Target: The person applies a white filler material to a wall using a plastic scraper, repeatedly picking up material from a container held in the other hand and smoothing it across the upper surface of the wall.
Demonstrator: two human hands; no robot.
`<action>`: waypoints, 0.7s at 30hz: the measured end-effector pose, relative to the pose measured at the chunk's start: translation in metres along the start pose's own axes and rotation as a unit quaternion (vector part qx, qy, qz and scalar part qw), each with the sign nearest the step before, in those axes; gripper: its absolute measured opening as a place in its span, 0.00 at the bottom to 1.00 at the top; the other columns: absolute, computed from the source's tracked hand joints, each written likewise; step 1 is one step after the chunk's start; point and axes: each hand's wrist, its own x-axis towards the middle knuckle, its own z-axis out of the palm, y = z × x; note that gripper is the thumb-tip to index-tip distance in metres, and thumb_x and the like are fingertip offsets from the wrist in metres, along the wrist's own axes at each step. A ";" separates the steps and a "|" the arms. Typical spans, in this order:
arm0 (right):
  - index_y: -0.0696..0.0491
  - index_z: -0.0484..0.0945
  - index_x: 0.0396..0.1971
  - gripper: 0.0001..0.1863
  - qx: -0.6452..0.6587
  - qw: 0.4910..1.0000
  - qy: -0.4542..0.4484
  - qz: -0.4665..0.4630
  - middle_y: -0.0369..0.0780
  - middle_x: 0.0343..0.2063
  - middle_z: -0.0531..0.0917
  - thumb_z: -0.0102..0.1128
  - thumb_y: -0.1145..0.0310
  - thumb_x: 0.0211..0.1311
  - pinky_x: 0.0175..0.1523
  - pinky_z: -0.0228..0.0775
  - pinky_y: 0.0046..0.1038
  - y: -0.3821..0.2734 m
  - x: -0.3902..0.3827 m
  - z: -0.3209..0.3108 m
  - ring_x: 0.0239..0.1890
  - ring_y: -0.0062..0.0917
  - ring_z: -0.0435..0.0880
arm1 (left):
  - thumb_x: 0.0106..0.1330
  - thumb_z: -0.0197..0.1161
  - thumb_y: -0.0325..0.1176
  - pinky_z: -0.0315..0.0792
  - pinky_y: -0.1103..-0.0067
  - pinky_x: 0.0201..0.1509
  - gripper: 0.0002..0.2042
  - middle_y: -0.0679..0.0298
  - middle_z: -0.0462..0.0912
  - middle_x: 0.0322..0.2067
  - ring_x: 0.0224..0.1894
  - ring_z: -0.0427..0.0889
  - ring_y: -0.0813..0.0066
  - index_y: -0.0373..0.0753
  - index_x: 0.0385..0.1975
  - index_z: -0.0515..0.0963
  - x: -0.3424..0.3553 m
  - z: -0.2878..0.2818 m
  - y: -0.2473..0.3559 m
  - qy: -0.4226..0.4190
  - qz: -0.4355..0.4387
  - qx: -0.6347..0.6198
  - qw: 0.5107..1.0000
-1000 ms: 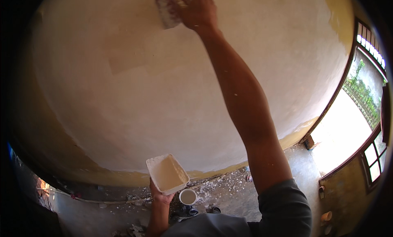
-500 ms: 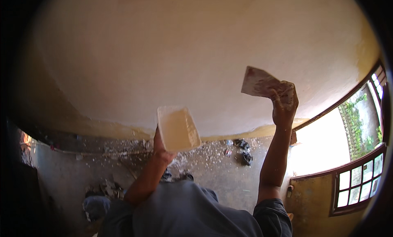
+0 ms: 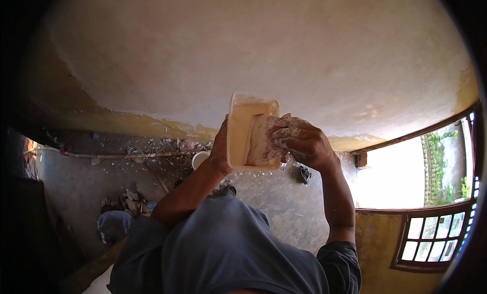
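- The left hand (image 3: 220, 153) is closed around the left edge of a pale rectangular tub (image 3: 253, 99), near its lower left corner; the tub is held up in front of the wall (image 3: 228, 50), above the floor (image 3: 284, 205).
- The right hand (image 3: 303, 140) is clamped on a flat, paste-smeared blade (image 3: 259, 142), fingers spread over its upper face.
- The blade lies over the right half of the tub, its free edge inside and roughly parallel to the tub's left edge; the hand end crosses the right edge. How deep it dips into the cream paste (image 3: 240, 136) cannot be told.
- If the blade presses hard on the right side, the tub could tip, since the only visible support is at the left edge.
- Paste coats the right fingers, so the blade might slip or twist in the grip.
- An overloaded blade could drip over the tub's right edge onto the floor.
- A round white container (image 3: 200, 160) stands on the floor near the wall's foot, partly hidden by the left forearm; a careless step might upset it.
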 end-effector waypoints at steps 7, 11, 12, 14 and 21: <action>0.51 0.87 0.33 0.13 0.043 0.999 0.031 0.003 0.38 0.25 0.86 0.70 0.75 0.42 0.52 0.81 0.36 0.003 0.004 0.013 0.45 0.36 0.88 | 0.77 0.40 0.53 0.78 0.59 0.59 0.28 0.54 0.75 0.57 0.56 0.79 0.58 0.38 0.66 0.64 0.006 0.006 -0.002 0.011 -0.019 0.012 1.000; 0.52 0.87 0.31 0.13 0.065 0.998 0.014 -0.006 0.38 0.30 0.88 0.69 0.76 0.40 0.52 0.82 0.35 0.004 0.008 0.014 0.47 0.37 0.87 | 0.76 0.40 0.58 0.75 0.58 0.63 0.30 0.57 0.75 0.59 0.58 0.78 0.59 0.42 0.66 0.66 0.009 -0.002 -0.006 -0.001 -0.031 0.031 0.999; 0.52 0.87 0.30 0.12 0.081 0.996 0.024 -0.019 0.38 0.33 0.89 0.69 0.77 0.40 0.52 0.82 0.35 0.002 0.012 0.010 0.48 0.37 0.87 | 0.76 0.40 0.58 0.75 0.58 0.63 0.30 0.57 0.75 0.59 0.58 0.78 0.59 0.42 0.66 0.66 0.009 -0.003 -0.007 -0.001 -0.030 0.032 0.999; 0.53 0.87 0.29 0.11 0.098 0.994 0.034 -0.033 0.38 0.35 0.89 0.69 0.77 0.39 0.52 0.82 0.35 -0.002 0.019 -0.002 0.50 0.37 0.86 | 0.76 0.41 0.58 0.75 0.59 0.63 0.29 0.58 0.76 0.58 0.58 0.78 0.60 0.43 0.66 0.66 0.007 0.002 -0.008 0.042 -0.011 0.053 0.998; 0.54 0.86 0.26 0.10 0.065 0.997 0.031 -0.012 0.37 0.36 0.89 0.70 0.77 0.38 0.51 0.82 0.35 -0.008 0.019 -0.015 0.54 0.35 0.85 | 0.76 0.42 0.57 0.75 0.58 0.63 0.29 0.58 0.75 0.59 0.58 0.78 0.60 0.43 0.66 0.66 0.000 0.011 -0.006 0.031 -0.009 0.042 0.999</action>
